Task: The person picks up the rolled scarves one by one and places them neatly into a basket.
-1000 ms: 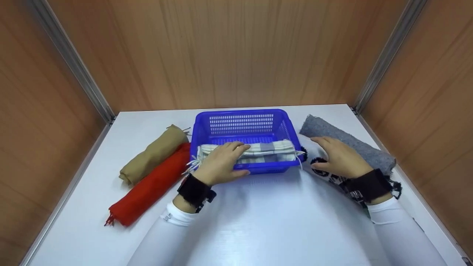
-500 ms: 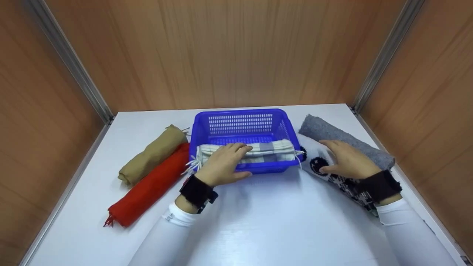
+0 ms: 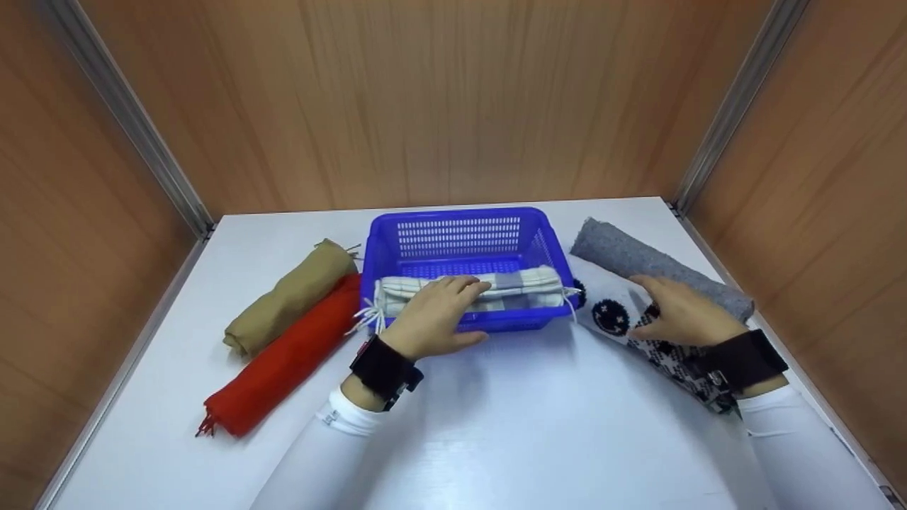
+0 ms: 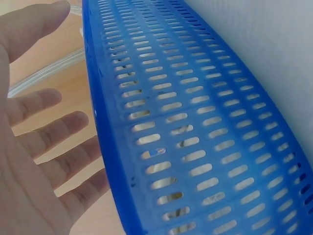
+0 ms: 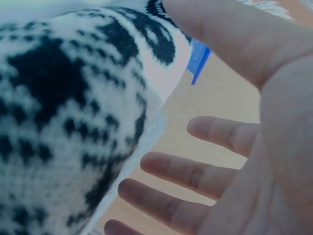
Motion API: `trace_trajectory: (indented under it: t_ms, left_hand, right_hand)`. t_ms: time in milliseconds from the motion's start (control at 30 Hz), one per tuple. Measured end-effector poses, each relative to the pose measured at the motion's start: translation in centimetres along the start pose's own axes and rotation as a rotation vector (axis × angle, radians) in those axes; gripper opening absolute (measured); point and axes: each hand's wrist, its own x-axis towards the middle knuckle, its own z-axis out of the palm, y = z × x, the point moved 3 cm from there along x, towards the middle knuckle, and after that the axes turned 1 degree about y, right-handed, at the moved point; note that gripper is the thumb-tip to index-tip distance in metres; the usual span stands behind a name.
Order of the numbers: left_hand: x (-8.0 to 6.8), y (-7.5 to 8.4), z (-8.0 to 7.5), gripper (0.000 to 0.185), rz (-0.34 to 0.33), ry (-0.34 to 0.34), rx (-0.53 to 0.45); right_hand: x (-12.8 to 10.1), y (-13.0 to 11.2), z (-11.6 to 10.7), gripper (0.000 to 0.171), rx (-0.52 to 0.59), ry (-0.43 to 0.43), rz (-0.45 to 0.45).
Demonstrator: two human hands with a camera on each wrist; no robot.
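Observation:
A blue plastic basket [image 3: 453, 216] holds a rolled white and grey checked scarf [image 3: 528, 289] along its near side, the white fringe hanging over the rim. My left hand [image 3: 436, 322] hovers over the basket's near rim with fingers spread; the left wrist view shows the palm beside the slotted wall [image 4: 195, 122], gripping nothing. To the right lies a rolled white and black patterned scarf [image 3: 611, 316]. Above it is my right hand [image 3: 684, 312], thumb and fingers apart, and in the right wrist view the knit [image 5: 73, 112] stands clear of the palm.
A grey rolled scarf [image 3: 659, 265] lies behind the patterned one. On the left are a tan roll [image 3: 294, 297] and a red fringed roll [image 3: 283, 361], the red one reaching the basket's side. Wooden panels [image 3: 453, 99] enclose the white tabletop [image 3: 510, 425] at the back and sides.
My right hand has shifted right and toward me along the patterned scarf, uncovering more of its black design. The left hand has drifted slightly right; the basket and rolls stay in place.

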Motion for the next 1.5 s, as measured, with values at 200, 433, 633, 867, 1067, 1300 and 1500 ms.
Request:
trace_trajectory:
  t_ms: [200,433,633,867,1067,1300,1500]
  left_hand:
    - [0.0,0.1,0.2,0.077,0.012,0.002,0.02]
    - [0.1,0.3,0.2,0.077,0.019,0.002,0.012]
    - [0.3,0.7,0.2,0.079,0.026,-0.008,0.016]
    - [0.5,1.0,0.4,0.079,0.035,-0.004,0.025]
    - [0.7,1.2,0.5,0.079,0.04,-0.009,0.015]
    - [1.0,1.4,0.8,0.079,0.055,0.002,0.02]
    - [1.1,1.7,1.0,0.08,0.053,-0.008,0.033]
  right_hand:
    - [-0.5,0.7,0.1,0.105,0.01,-0.03,0.023]
    - [-1.1,1.7,0.1,0.114,-0.004,-0.064,0.058]
    - [-1.5,2.5,0.3,0.12,-0.018,-0.106,0.085]
    - [-1.9,3.2,0.9,0.121,-0.026,-0.126,0.108]
    - [-1.9,3.7,1.3,0.124,-0.007,-0.142,0.099]
    - [-1.6,4.2,1.6,0.129,0.009,-0.192,0.113]
    - [-1.4,4.6,1.9,0.132,0.025,-0.209,0.123]
